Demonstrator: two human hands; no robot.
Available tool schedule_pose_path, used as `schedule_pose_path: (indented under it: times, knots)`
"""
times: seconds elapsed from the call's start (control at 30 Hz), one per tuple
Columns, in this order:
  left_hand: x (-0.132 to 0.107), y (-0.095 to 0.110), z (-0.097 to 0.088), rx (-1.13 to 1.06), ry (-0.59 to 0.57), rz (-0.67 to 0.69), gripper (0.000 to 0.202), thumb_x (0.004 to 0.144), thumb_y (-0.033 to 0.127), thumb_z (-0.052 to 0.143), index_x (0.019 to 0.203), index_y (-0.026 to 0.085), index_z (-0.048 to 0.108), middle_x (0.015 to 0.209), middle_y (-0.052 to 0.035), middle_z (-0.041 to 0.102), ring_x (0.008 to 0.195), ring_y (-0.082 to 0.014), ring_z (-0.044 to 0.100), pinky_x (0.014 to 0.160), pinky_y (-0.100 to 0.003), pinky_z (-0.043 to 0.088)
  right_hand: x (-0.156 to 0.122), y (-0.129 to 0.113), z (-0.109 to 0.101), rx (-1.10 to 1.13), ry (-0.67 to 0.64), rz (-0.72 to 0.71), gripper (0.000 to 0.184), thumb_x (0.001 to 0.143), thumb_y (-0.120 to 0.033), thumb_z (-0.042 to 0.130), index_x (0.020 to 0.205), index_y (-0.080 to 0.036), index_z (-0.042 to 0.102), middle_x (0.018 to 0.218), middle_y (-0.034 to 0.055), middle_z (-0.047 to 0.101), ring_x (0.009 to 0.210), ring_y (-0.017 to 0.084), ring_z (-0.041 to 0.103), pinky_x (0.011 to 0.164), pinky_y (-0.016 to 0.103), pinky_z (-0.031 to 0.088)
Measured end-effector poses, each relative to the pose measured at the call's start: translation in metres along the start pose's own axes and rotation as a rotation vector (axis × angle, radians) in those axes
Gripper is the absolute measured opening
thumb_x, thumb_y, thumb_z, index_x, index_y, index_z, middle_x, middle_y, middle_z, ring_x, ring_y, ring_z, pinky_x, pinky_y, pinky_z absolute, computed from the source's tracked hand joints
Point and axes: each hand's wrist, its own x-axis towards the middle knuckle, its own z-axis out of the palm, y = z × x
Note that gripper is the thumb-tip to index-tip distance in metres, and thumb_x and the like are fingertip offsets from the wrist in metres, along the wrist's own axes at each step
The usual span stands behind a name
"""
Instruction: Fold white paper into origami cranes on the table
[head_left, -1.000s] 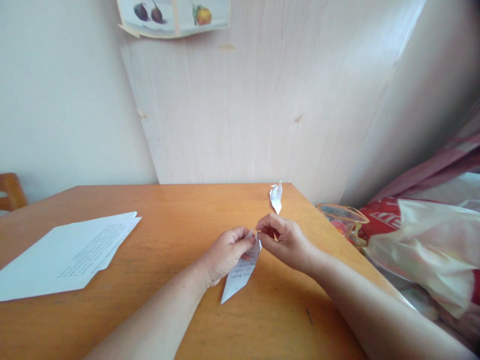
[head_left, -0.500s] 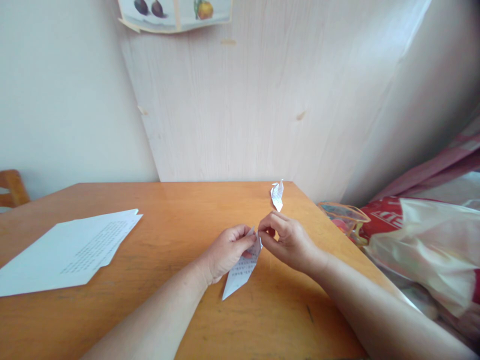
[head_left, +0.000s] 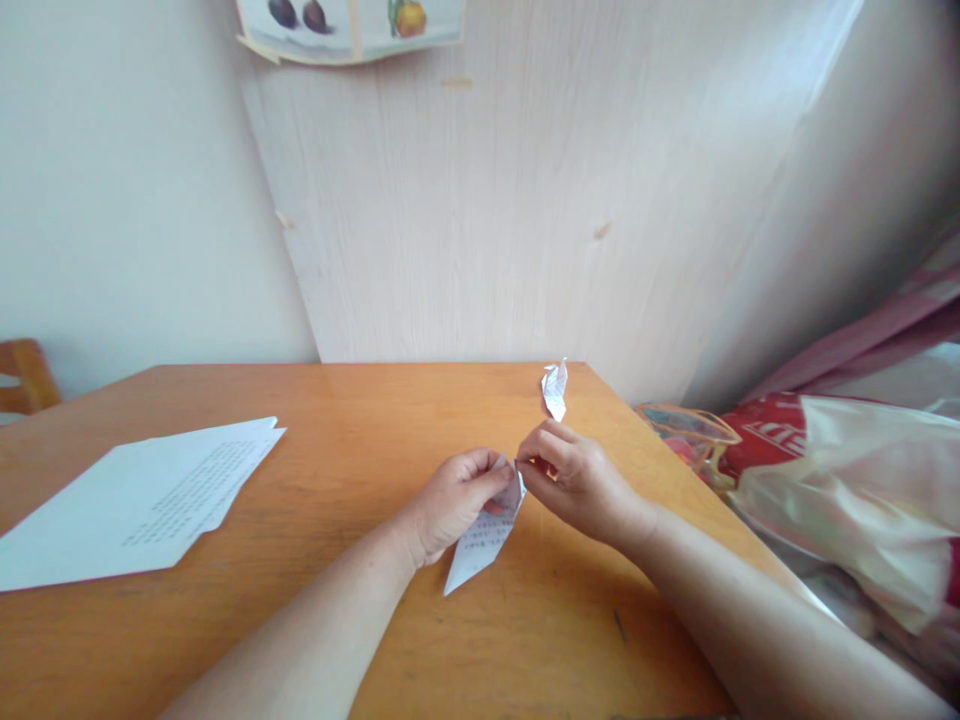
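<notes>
My left hand (head_left: 454, 500) and my right hand (head_left: 574, 480) meet over the middle of the orange wooden table (head_left: 352, 470). Both pinch the top of a folded piece of printed white paper (head_left: 480, 545), whose long pointed end hangs down toward me and touches the table. The fingertips of both hands are pressed together on the paper's upper tip. A small finished folded paper figure (head_left: 555, 388) lies near the table's far right corner, just beyond my right hand.
Loose printed sheets (head_left: 142, 500) lie on the left of the table. A pale wooden panel (head_left: 487, 200) stands behind it. To the right are plastic bags (head_left: 847, 480) and a clear container (head_left: 686, 430). A wooden chair (head_left: 22, 375) shows at far left.
Hardly anything has changed. My fingers have shifted slightly on the paper's tip, and the view has tilted a little.
</notes>
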Motion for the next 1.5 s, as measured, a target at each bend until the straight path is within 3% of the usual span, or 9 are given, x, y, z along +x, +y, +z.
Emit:
schedule_pose_path:
  times: [0.4,0.7,0.97,1.13,1.23,1.5]
  knots:
    - [-0.002,0.002,0.002,-0.057,0.003,-0.002,0.03,0.086,0.041,0.068,0.075,0.018,0.053,0.071,0.003,0.051,0.066,-0.0117,0.048,0.064,-0.025,0.04,0.0,0.001,-0.006,0.042,-0.043,-0.047,0.008,0.091,-0.014,0.057,0.086,-0.02,0.059,0.084,0.0027,0.057,0.071,0.013,0.057,0.063,0.026,0.045]
    - [0.0,-0.001,0.0,-0.059,-0.007,-0.01,0.033,0.086,0.045,0.069,0.077,0.017,0.054,0.072,0.0031,0.052,0.068,-0.0116,0.048,0.066,-0.025,0.041,0.001,-0.001,-0.006,0.059,-0.059,-0.006,0.008,0.089,-0.014,0.056,0.087,-0.02,0.059,0.084,0.003,0.058,0.069,0.013,0.056,0.062,0.026,0.045]
    - [0.002,-0.003,-0.001,-0.024,-0.003,0.005,0.034,0.088,0.048,0.067,0.082,0.017,0.057,0.076,0.0015,0.055,0.072,-0.0125,0.05,0.068,-0.026,0.043,0.002,-0.002,-0.008,0.144,0.05,0.07,0.013,0.083,-0.008,0.053,0.084,-0.021,0.056,0.079,0.001,0.058,0.071,0.014,0.055,0.063,0.026,0.043]
    - [0.002,-0.005,0.0,-0.034,0.018,-0.003,0.037,0.086,0.051,0.068,0.082,0.017,0.056,0.075,0.0023,0.055,0.068,-0.0113,0.049,0.067,-0.025,0.042,0.003,-0.005,-0.005,0.291,0.07,0.243,0.007,0.089,-0.017,0.053,0.084,-0.02,0.057,0.074,-0.0002,0.059,0.069,0.014,0.054,0.062,0.026,0.042]
    - [0.002,-0.006,0.0,-0.031,0.032,-0.015,0.039,0.085,0.054,0.069,0.081,0.017,0.056,0.072,0.003,0.053,0.064,-0.0105,0.047,0.062,-0.024,0.04,0.005,-0.008,-0.004,0.429,0.037,0.345,0.013,0.092,-0.028,0.054,0.082,-0.02,0.058,0.071,-0.0013,0.057,0.066,0.013,0.052,0.06,0.026,0.041]
    - [0.002,-0.009,0.001,0.078,0.11,0.053,0.037,0.085,0.054,0.067,0.079,0.018,0.058,0.068,0.0038,0.051,0.061,-0.0113,0.044,0.057,-0.024,0.034,0.007,-0.004,-0.001,0.767,-0.053,0.732,0.024,0.085,-0.036,0.06,0.068,-0.019,0.058,0.054,-0.0035,0.052,0.043,0.009,0.044,0.042,0.024,0.03]
